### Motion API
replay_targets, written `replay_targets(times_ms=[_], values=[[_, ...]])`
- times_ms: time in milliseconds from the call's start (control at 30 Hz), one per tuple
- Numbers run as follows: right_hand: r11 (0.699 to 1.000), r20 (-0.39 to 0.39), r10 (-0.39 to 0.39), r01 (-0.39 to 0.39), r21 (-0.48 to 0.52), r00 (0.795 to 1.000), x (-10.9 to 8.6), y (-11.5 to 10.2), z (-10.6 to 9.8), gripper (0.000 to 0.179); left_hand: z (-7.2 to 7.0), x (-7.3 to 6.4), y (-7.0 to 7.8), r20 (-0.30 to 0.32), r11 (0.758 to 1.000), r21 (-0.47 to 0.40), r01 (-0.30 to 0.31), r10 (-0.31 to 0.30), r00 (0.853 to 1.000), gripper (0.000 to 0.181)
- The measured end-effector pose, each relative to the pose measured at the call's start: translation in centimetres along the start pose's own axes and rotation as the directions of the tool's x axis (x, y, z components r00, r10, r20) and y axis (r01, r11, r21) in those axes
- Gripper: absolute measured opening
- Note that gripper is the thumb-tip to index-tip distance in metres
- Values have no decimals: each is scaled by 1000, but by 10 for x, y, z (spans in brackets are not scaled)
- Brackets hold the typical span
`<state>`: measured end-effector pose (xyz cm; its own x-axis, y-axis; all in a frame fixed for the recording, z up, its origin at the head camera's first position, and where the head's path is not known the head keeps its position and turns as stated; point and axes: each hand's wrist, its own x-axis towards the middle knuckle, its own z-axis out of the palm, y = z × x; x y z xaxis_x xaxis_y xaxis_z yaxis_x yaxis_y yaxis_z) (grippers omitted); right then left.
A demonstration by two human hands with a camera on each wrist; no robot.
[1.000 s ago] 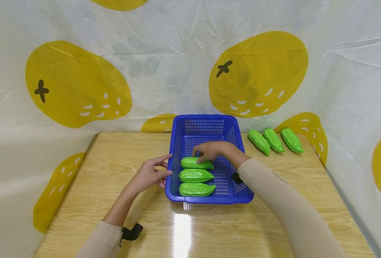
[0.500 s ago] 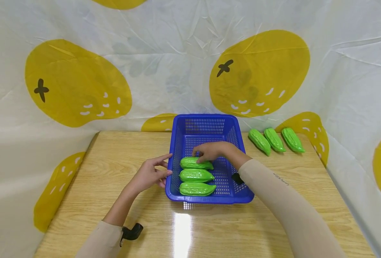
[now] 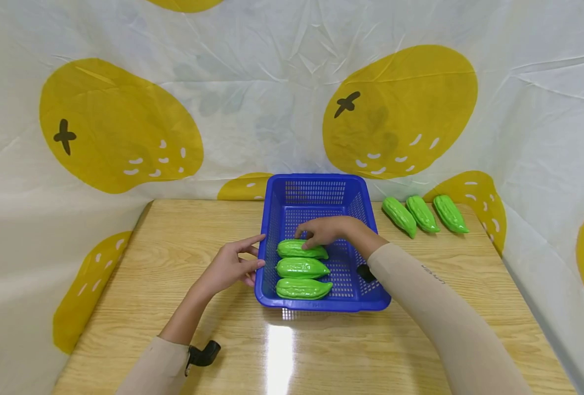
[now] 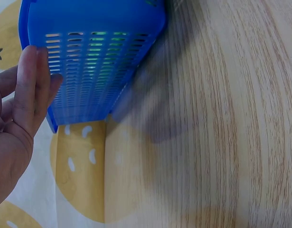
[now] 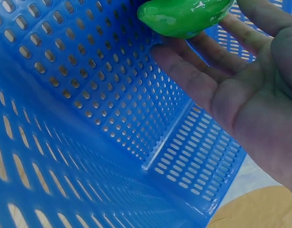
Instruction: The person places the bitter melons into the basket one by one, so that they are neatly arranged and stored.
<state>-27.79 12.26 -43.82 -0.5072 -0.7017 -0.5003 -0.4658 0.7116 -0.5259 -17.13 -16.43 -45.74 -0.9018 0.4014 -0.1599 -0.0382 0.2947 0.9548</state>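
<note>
A blue perforated plastic basket [image 3: 321, 305] stands on the table with three glossy green bitter melons in a column along its left side. Over the farthest bitter melon [image 3: 288, 248] is my right hand [image 3: 324, 230], holding it between thumb and fingers. The right wrist view shows the pointed end of that melon [image 5: 183, 16] beside the fingers. The middle melon [image 3: 299, 268] and the nearest melon [image 3: 299, 289] lie parallel, tips to the right. My left hand [image 3: 229, 267] touches the basket's left rim from outside, its fingers fairly straight along the wall in the left wrist view.
Three more bitter melons [image 3: 422, 214] lie slanted at the table's back right corner, right of the basket. The wooden table [image 3: 198, 219] meets a white cloth [image 3: 252, 126] with yellow fruit prints at the back and sides.
Both hands, the basket and the melons keep their places. Only a very slight shift of the head view shows.
</note>
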Motion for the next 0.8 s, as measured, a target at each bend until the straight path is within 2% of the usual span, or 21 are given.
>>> replay_targets(times_ms=[300, 433, 633, 800], values=[[1000, -42, -26, 27, 11, 999, -12, -7, -9, 41, 0, 0, -1, 8, 1000, 2, -19, 19, 1000, 65], [1000, -66, -7, 7, 1, 998, -23, -11, -18, 42, 0, 0, 0, 5, 1000, 7, -19, 19, 1000, 65], [1000, -151, 6, -6, 2, 989, -44, -14, -31, 40, 0, -1, 1, 2, 1000, 5, -15, 15, 1000, 65], [1000, -246, -6, 10, 15, 969, -67, -20, -41, 39, 0, -2, 1, 4, 1000, 3, -22, 22, 1000, 65]])
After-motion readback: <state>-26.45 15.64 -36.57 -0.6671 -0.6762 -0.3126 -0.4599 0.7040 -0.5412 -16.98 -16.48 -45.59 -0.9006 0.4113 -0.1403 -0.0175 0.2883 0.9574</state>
